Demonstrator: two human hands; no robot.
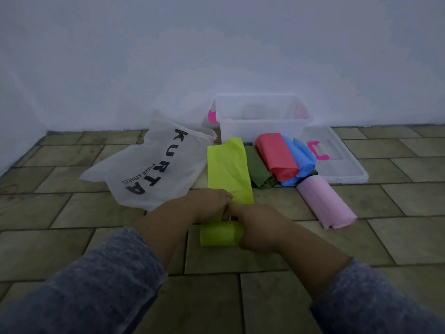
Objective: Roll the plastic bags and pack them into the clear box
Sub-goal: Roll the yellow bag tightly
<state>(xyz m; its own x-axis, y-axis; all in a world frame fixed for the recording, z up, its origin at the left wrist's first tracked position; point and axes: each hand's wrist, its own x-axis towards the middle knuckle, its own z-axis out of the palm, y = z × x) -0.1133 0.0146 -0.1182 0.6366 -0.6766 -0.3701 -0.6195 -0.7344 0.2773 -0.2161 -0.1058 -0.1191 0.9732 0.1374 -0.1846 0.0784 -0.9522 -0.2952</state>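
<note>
We see both hands on a yellow-green bag (227, 169) laid flat as a long strip on the tiled floor (72, 213), running from mid-floor toward the far wall (216, 44). Its near end is rolled into a short cylinder; left hand (212, 201) presses flat on the strip just past the roll, fingers (225, 196) curled down onto the plastic, not gripping around it as far as we can tell. Right hand (260, 227) sits on the right end of the roll, fingers closed over it, fingertips meeting the left hand. Grey sleeves (108, 285) cover both forearms. Clear box (263, 127) stands against the far wall, open; contents too hazy to tell. Its lid (342, 162) with a pink handle lies on the floor just right of it. In front of the box, between box and strip end, a cluster of rolled bags: dark green roll (258, 168) touching the yellow-green strip's right edge, red roll (277, 156) on top beside it, blue roll (301, 160) against the red. Pink roll (325, 204) lies apart, nearer us, right of the hands. White bag (154, 167) printed KURTA lies unrolled left of the strip, touching it near the left hand.
</note>
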